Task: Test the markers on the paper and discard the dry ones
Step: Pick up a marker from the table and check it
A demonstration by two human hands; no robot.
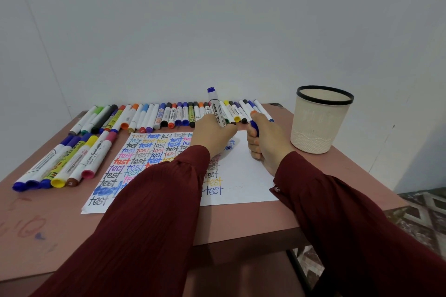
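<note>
Step in hand: marker test. The left hand (212,135) is clamped on a white-barrelled marker with a blue end (215,108), held upright, its lower end hidden behind the hand over the white paper sheet covered in coloured "test" words (241,176). The right hand (265,140) is closed round a blue cap (254,128). Fresh blue marks lie just beside the left hand, so the ink likely flows. Next move probably calls for recapping; the cream bin with black rim (321,120) stands far right.
</note>
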